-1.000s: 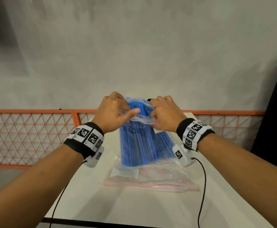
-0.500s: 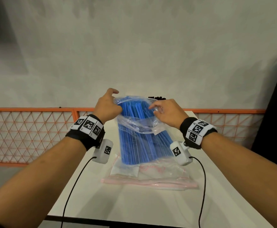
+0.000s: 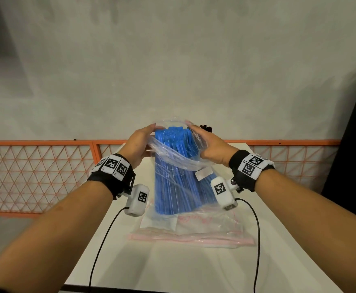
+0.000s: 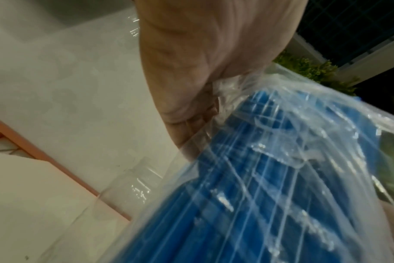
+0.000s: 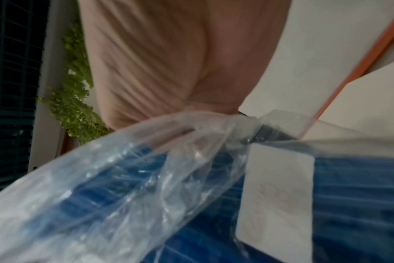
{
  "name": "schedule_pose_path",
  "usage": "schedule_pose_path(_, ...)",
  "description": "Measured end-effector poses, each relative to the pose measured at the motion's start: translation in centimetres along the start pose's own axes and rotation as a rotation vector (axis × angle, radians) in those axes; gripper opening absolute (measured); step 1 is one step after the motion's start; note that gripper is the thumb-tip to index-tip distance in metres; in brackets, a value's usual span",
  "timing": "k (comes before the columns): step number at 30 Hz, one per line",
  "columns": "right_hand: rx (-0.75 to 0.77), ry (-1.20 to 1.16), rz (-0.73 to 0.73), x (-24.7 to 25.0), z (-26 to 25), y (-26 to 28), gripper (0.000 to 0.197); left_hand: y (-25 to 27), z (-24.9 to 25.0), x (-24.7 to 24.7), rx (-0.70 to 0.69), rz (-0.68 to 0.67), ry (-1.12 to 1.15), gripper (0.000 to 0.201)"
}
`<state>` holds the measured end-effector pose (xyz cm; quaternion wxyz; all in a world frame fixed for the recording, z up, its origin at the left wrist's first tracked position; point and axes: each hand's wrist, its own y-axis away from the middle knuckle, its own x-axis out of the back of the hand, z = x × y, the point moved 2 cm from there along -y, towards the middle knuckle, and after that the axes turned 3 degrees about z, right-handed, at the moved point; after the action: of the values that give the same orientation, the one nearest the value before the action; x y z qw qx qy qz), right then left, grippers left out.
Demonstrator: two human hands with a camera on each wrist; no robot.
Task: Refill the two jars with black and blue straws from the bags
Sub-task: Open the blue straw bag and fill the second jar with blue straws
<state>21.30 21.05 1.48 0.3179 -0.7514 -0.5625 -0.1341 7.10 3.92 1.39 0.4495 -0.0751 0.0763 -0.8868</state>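
Above the white bench (image 3: 194, 269), both hands hold the clear bag (image 3: 179, 159) of blue straws (image 3: 173, 182) upright: left hand (image 3: 138, 144) and right hand (image 3: 212, 146) each have their grip closed on the mouth's rim. Thin film could slip or tear, spilling straws. Bench edges fall close on both sides; a clear jar (image 4: 133, 186) stands near behind.

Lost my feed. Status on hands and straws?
Left hand and right hand hold the clear bag mouth open. Blue straws still inside. Nothing in the way.
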Motion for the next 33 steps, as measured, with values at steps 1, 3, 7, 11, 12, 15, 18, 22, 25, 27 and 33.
schedule_pose_path(1, -0.001, -0.028, -0.006, 0.0, -0.1, 0.0, 0.108, -0.1, -0.2, -0.1, 0.011, -0.013, 0.025, 0.036)
schedule_pose_path(3, -0.008, -0.079, -0.018, 0.0, -0.2, 0.0, 0.111, -0.3, -0.5, -0.3, 0.02, -0.032, 0.076, 0.032)
schedule_pose_path(7, -0.038, -0.17, -0.055, 0.1, 0.2, 0.1, 0.115, -0.4, -1.1, -0.5, 0.06, -0.097, 0.175, 0.032)
schedule_pose_path(11, -0.06, -0.169, -0.088, 0.2, 0.6, 0.3, 0.116, -0.6, -1.4, -0.4, 0.076, -0.118, 0.148, 0.029)
schedule_pose_path(12, -0.065, -0.172, -0.093, 0.2, 0.6, 0.4, 0.116, -0.7, -1.4, -0.4, 0.071, -0.12, 0.133, 0.028)
schedule_pose_path(15, -0.089, -0.158, -0.102, 0.2, 0.6, 0.5, 0.114, -0.8, -1.4, -0.7, 0.059, -0.12, 0.103, 0.028)
schedule_pose_path(18, -0.128, -0.167, -0.172, -0.2, 0.8, 0.7, 0.113, -0.5, -1.8, -0.8, 0.076, -0.171, 0.072, 0.032)
schedule_pose_path(22, -0.179, -0.14, -0.232, -0.6, 1.8, 1.6, 0.109, -0.2, -2.8, -1.0, 0.086, -0.267, 0.029, 0.036)
schedule_pose_path(25, -0.21, -0.114, -0.241, -0.7, 2.2, 1.9, 0.108, -0.3, -3.5, -0.9, 0.11, -0.245, 0.033, 0.037)
schedule_pose_path(27, -0.226, -0.092, -0.249, -0.8, 2.4, 1.9, 0.109, -0.3, -4.0, -1.0, 0.119, -0.238, 0.048, 0.034)
schedule_pose_path(33, -0.249, -0.064, -0.259, -1.3, 2.7, 2.0, 0.112, 0.2, -4.6, -1.6, 0.124, -0.231, 0.07, 0.029)
